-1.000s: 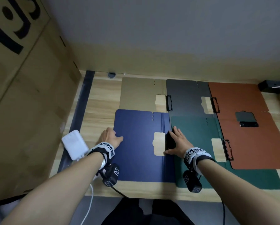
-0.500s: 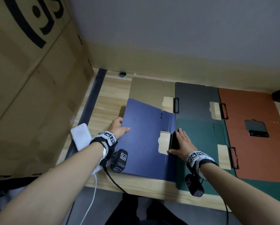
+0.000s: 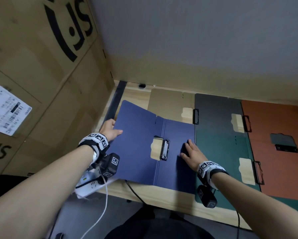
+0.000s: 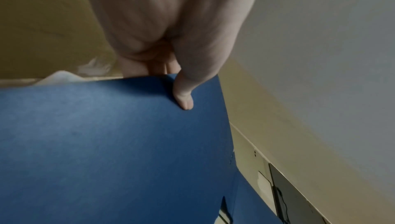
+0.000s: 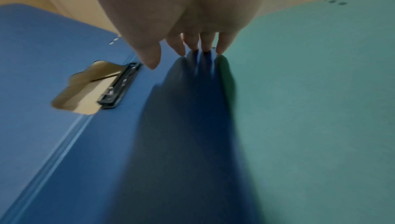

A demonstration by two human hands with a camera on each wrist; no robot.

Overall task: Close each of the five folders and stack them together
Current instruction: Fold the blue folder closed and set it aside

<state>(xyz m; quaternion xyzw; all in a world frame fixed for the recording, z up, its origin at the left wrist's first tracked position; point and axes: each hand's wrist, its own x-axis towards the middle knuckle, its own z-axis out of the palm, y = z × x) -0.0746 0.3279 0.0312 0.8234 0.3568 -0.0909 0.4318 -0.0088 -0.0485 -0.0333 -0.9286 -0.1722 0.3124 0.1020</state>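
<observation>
The blue folder [image 3: 144, 149] lies open at the middle of the head view, on the wooden counter [image 3: 138, 192], with its left cover raised off the surface and its right cover flat, overlapping the green folder [image 3: 220, 159]. The left hand [image 3: 110, 129] pinches the raised cover's outer edge, thumb [image 4: 183, 99] on the inner face and fingers behind it, so this grip is closed on the blue folder; the right hand [image 3: 190, 156] lies with straight fingers [image 5: 221, 45] pressed flat on the right cover, holding nothing. The cover looks like thin, stiff card: light, likely to bow if pulled from one corner, and smooth enough to slide, so a mid-edge pinch with the other half pinned seems the sound hold. The black clip [image 3: 164, 150] by the spine adds a little weight and a hard ridge, which the window cut in the left cover looks placed to clear. Room is tight at the left of the frame, where a cardboard box [image 3: 41, 83] stands close and a white power strip [image 3: 91, 183] sits under the wrist. The tan folder [image 3: 169, 104], black folder [image 3: 217, 111] and rust-red folder [image 3: 276, 152] lie open toward the upper right, edges overlapping, so each will probably need lifting clear rather than dragging.
</observation>
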